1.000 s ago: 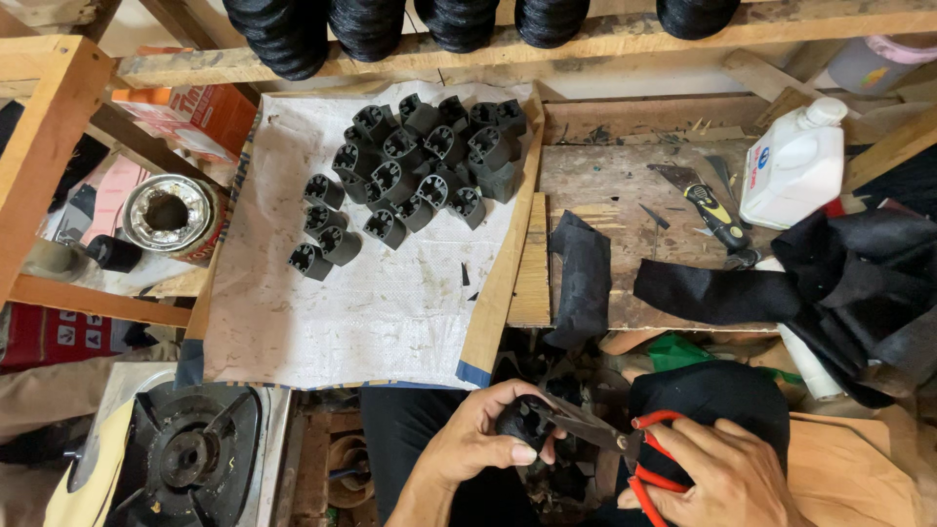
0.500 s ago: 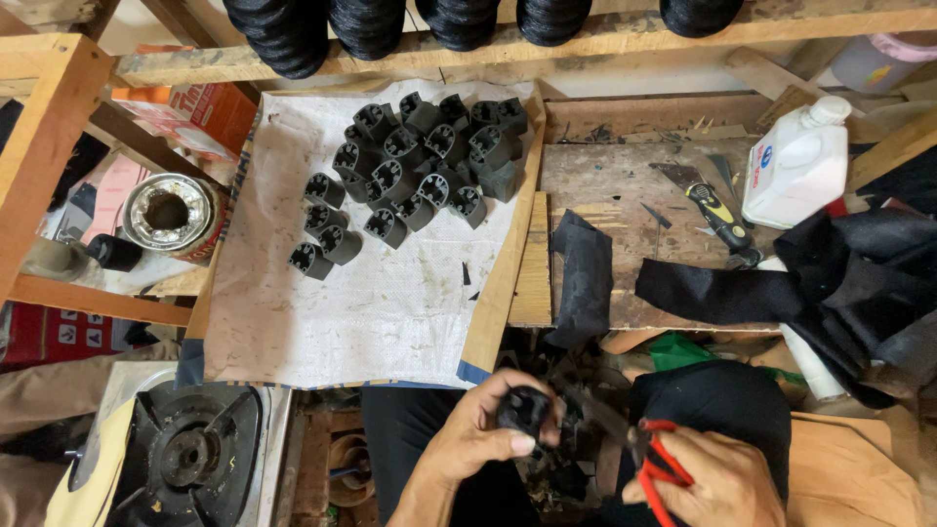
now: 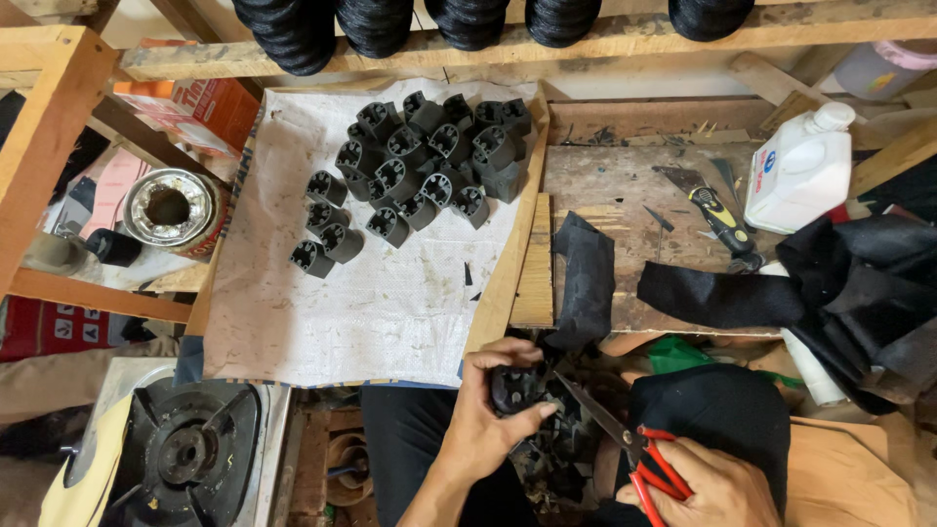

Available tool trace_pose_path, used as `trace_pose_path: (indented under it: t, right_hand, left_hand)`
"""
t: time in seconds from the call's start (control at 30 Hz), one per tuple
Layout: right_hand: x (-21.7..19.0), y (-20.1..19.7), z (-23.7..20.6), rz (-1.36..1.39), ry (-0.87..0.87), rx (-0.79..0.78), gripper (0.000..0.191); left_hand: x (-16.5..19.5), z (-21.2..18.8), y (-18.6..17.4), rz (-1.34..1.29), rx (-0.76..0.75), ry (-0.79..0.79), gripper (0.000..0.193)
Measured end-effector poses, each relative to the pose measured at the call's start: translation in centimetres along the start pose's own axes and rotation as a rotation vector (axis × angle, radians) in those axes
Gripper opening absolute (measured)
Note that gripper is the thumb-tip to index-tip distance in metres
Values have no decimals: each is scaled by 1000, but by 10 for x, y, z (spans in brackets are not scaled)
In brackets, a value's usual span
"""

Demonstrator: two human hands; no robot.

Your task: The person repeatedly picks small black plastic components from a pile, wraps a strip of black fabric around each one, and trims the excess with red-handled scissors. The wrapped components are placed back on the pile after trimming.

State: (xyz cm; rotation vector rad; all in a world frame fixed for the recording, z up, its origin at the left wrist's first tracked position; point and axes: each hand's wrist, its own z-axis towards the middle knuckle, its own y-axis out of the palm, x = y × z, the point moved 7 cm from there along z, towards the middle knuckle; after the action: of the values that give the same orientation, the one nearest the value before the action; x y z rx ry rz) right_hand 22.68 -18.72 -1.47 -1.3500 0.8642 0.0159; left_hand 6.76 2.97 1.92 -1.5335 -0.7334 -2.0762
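Near the front edge of the counter (image 3: 625,195), the left hand (image 3: 488,429) is clamping its grip around a small black moulded part (image 3: 514,387), seemingly light, stiff and ribbed, best pinched by its sides, while the right hand (image 3: 698,488) is closing on red-handled scissors (image 3: 625,444).

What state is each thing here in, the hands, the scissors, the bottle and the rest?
Left hand: closed around a black part.
Right hand: gripping red-handled scissors, blade tips at the part.
Pile of black parts: loose on the white sheet.
White bottle: capped, lying on the bench.
Stove: unlit.
Tin: open.
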Motion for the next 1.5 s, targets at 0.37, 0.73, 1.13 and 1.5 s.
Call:
trace_pose_path:
  t: [0.37, 0.73, 1.13, 1.5]
  right_hand:
    - [-14, -8, 4, -140, 33, 1, 57]
    - [-21, -85, 72, -442, 174, 207, 57]
    - [0, -83, 161, -517, 195, 134, 55]
    - [-44, -86, 136, -339, -177, 427, 39]
  left_hand:
    - [-2, -1, 5, 283, 20, -172, 55]
    - [9, -4, 12, 190, -24, 1, 50]
    - [7, -11, 14, 176, -22, -135, 53]
    - [-11, -17, 11, 71, 3, -237, 115]
